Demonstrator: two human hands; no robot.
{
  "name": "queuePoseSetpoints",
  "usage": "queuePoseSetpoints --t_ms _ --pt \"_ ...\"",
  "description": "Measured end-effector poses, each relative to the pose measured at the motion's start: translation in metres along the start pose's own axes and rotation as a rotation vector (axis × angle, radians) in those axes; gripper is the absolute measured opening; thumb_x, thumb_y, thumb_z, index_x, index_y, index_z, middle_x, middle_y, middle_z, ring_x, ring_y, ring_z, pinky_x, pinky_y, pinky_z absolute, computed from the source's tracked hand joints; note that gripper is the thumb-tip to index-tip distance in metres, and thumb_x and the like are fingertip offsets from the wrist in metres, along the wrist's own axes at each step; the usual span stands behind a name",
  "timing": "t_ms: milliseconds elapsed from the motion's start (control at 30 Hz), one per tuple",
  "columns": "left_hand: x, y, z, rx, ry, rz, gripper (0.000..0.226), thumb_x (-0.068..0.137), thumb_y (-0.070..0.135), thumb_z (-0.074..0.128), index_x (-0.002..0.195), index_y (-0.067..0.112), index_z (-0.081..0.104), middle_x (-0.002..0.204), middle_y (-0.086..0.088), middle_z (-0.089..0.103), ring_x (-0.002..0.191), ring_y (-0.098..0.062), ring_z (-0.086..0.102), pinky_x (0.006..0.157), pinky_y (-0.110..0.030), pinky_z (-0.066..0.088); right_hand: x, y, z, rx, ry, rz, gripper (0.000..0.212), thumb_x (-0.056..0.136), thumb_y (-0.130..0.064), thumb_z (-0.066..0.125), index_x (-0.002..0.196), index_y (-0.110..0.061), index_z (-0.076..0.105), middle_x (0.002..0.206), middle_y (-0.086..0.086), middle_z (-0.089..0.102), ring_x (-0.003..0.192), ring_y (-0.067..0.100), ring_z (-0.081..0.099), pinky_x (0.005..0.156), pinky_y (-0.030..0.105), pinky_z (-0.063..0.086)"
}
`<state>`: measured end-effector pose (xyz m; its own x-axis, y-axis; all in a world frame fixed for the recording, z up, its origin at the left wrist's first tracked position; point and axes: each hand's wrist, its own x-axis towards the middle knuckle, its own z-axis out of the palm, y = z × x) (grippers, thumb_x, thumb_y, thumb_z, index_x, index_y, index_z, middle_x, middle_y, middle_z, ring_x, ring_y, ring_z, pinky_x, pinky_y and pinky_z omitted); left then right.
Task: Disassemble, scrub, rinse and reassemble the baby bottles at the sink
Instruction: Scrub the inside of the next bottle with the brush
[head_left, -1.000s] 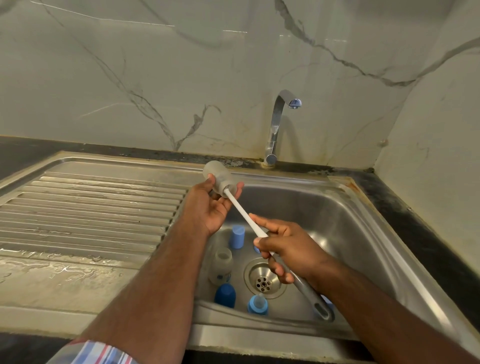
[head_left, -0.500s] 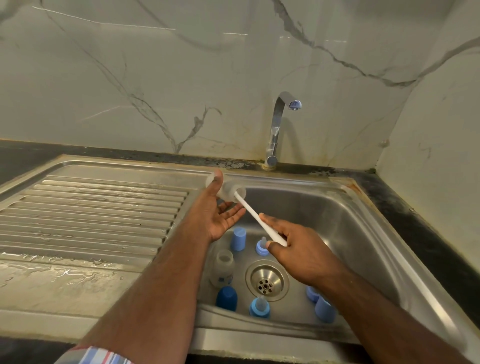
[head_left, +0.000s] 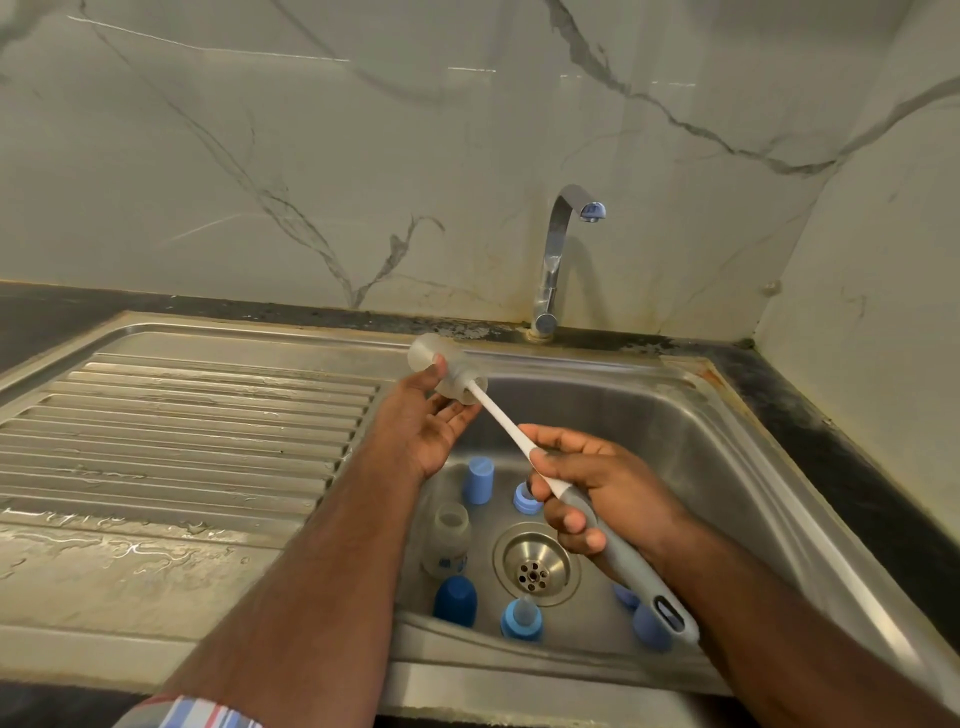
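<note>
My left hand (head_left: 421, 431) holds a clear baby bottle (head_left: 423, 353) over the sink's left rim, thumb on top and fingers underneath, with its mouth pointing toward me. The white shaft of a bottle brush (head_left: 498, 415) runs into that mouth, so the brush head is hidden inside. My right hand (head_left: 613, 493) grips the brush where the white shaft meets its grey handle (head_left: 665, 608). A second clear bottle (head_left: 447, 540) stands upright on the basin floor.
Around the drain (head_left: 532, 569) lie a light blue cap (head_left: 478, 478), a dark blue cap (head_left: 455, 597), two blue collars with teats (head_left: 521, 621) and more blue pieces (head_left: 649, 629). The tap (head_left: 558, 260) is off. A wet ribbed drainboard (head_left: 182, 415) lies left.
The brush went deeper into the bottle half a second ago, then my right hand drew back toward me, exposing the grey handle again. My left hand kept the bottle in place.
</note>
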<state>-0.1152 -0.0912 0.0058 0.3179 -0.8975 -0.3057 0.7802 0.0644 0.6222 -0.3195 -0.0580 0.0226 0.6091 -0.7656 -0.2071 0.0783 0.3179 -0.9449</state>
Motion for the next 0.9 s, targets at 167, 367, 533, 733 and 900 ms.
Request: queuePoseSetpoints --t_ms 167,367,533,733,900 --pt "0.0000 0.0035 -0.0014 -0.086 -0.060 -0.037 0.028 0.102 0.016 0.058 0.117 -0.007 0.052 0.122 -0.033 0.059 0.108 -0.045 0.067 0.093 -0.049 0.057 -0.0028 0.0025 0.0042 -0.161 -0.017 -0.048 0.046 0.096 -0.002 0.057 0.135 -0.025 0.059 0.075 0.012 0.056 0.040 0.013 0.043 0.033 0.021 0.035" --pt "0.0041 0.0005 -0.0041 -0.053 -0.061 -0.043 0.033 0.104 0.015 0.054 0.127 -0.008 0.047 0.127 -0.034 0.056 0.112 -0.046 0.066 0.085 -0.049 0.060 -0.0069 0.0064 0.0036 -0.803 0.130 -0.100 0.051 0.097 -0.016 0.060 0.139 -0.045 0.051 0.057 -0.002 0.058 0.041 0.010 0.051 0.040 0.024 0.042" --pt "0.0058 -0.0016 -0.0033 -0.103 -0.080 -0.039 0.039 0.102 0.012 0.058 0.132 -0.008 0.045 0.128 -0.035 0.056 0.109 -0.047 0.067 0.075 -0.051 0.063 -0.0018 0.0093 0.0105 -0.440 0.183 -0.114 0.051 0.098 -0.008 0.058 0.143 -0.031 0.051 0.074 0.008 0.060 0.041 0.014 0.048 0.036 0.024 0.038" --pt "0.0020 0.0004 -0.0011 -0.111 -0.149 -0.054 0.026 0.104 0.017 0.053 0.117 -0.006 0.052 0.125 -0.033 0.060 0.107 -0.048 0.068 0.086 -0.051 0.060 -0.0007 0.0038 0.0076 -0.165 -0.001 -0.060 0.050 0.096 -0.002 0.058 0.140 -0.025 0.055 0.073 0.010 0.057 0.040 0.014 0.044 0.033 0.020 0.035" --pt "0.0042 0.0012 -0.0031 -0.122 -0.120 -0.056 0.024 0.105 0.015 0.053 0.118 -0.005 0.051 0.125 -0.035 0.057 0.104 -0.048 0.068 0.086 -0.050 0.061 -0.0046 0.0026 0.0013 -0.662 0.109 -0.106 0.053 0.096 -0.010 0.061 0.138 -0.041 0.055 0.063 0.004 0.058 0.043 0.015 0.049 0.038 0.025 0.040"
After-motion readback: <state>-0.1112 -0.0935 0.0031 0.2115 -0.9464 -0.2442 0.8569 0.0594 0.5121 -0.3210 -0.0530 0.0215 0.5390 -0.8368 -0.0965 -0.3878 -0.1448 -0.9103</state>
